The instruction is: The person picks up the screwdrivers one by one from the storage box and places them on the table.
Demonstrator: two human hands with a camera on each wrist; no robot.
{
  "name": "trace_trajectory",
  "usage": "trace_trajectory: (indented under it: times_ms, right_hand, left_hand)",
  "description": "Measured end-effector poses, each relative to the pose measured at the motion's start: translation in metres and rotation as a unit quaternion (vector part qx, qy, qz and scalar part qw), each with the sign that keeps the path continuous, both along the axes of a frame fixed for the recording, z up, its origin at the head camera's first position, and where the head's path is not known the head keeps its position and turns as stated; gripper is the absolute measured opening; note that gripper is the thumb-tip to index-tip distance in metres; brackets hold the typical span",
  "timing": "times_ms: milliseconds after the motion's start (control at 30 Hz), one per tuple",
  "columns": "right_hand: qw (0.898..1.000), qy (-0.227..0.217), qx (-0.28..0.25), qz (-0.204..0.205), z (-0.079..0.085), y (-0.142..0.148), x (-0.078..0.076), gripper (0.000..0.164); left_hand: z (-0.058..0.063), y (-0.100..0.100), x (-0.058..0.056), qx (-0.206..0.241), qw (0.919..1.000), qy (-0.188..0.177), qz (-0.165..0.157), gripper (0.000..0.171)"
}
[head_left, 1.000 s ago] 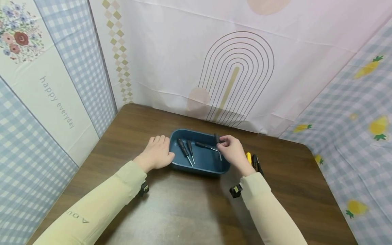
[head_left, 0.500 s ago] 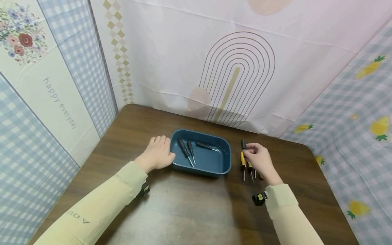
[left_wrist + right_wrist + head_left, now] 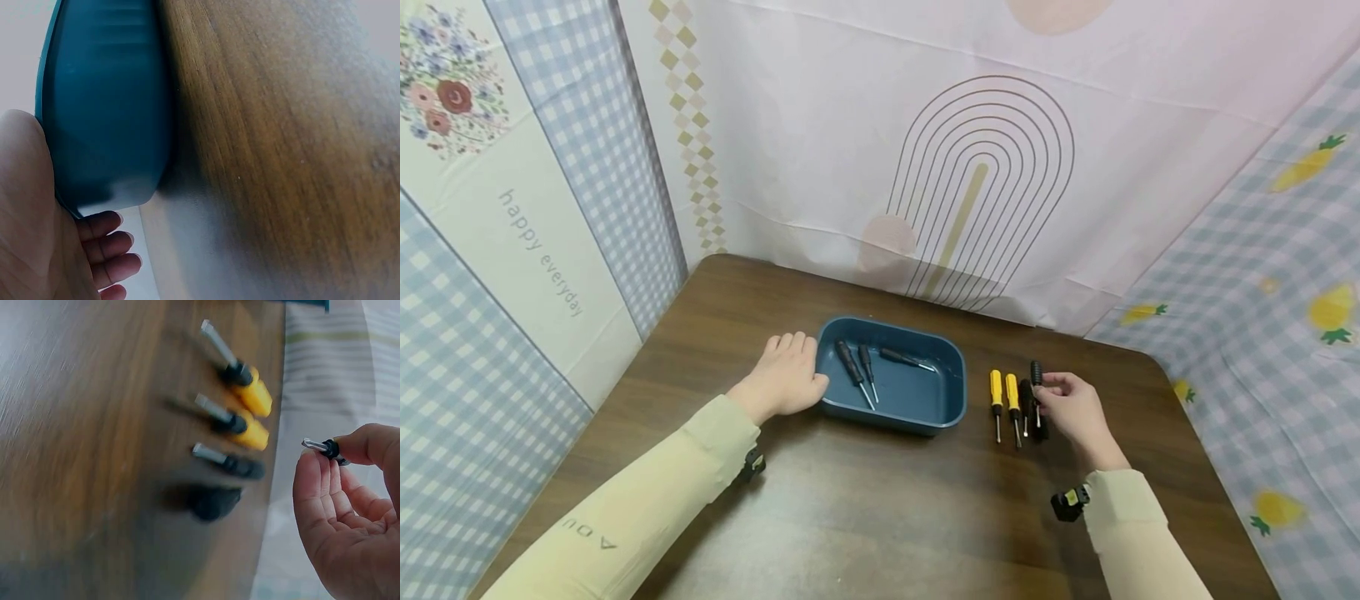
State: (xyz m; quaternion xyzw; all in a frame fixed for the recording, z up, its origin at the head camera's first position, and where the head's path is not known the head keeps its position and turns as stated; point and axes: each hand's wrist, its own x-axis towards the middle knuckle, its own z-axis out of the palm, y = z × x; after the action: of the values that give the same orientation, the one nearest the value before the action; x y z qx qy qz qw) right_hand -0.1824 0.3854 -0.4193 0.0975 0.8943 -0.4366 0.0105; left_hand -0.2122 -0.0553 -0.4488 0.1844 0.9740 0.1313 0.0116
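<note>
Held screwdriver: black ribbed handle (image 3: pixel 1036 372), between right thumb and fingertips, tip toward the near side; contact with the counter (image 3: pixel 880 508) cannot be told
Right hand (image 3: pixel 1073 410): pinching the held screwdriver, just right of the row
Row, left to right: first yellow screwdriver (image 3: pixel 996 390), second yellow screwdriver (image 3: pixel 1012 393), lying black screwdriver (image 3: pixel 1026 398), all with handles toward the far side
Dark piece (image 3: pixel 212 503): beside the lying black screwdriver, blurred, kind not clear
Left hand (image 3: pixel 784 375): fingers extended, palm against the left end of the blue tray (image 3: pixel 921 396)
Tray contents: long screwdriver (image 3: pixel 850 362) and short screwdriver (image 3: pixel 866 362) side by side at left, slanted screwdriver (image 3: pixel 901 357) near the far wall
Gap: strip of counter between tray and first yellow screwdriver
Edges: tray and row well back from the near side; patterned cloth (image 3: pixel 820 150) behind the far edge, checked cloth (image 3: pixel 1247 350) along the right edge
Room: broad wood surface on the near side of tray and row, narrower band right of the right hand
</note>
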Motion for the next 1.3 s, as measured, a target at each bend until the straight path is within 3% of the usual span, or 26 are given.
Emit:
trace_trajectory:
  times_ms: [267, 600, 1300]
  right_hand:
    - [0.998, -0.045, 0.033, -0.019, -0.018, 0.031, 0.005, 0.045]
    - [0.997, -0.068, 0.028, -0.03, -0.039, 0.047, 0.007, 0.042]
    - [0.994, -0.081, 0.063, -0.025, -0.04, 0.043, -0.003, 0.041]
  left_hand:
    - [-0.002, 0.003, -0.001, -0.001, 1.0, -0.002, 0.0, 0.047]
    - [0.0, 0.004, 0.001, 0.0, 1.0, -0.003, 0.0, 0.046]
    - [-0.003, 0.001, 0.001, 0.003, 1.0, 0.005, 0.004, 0.046]
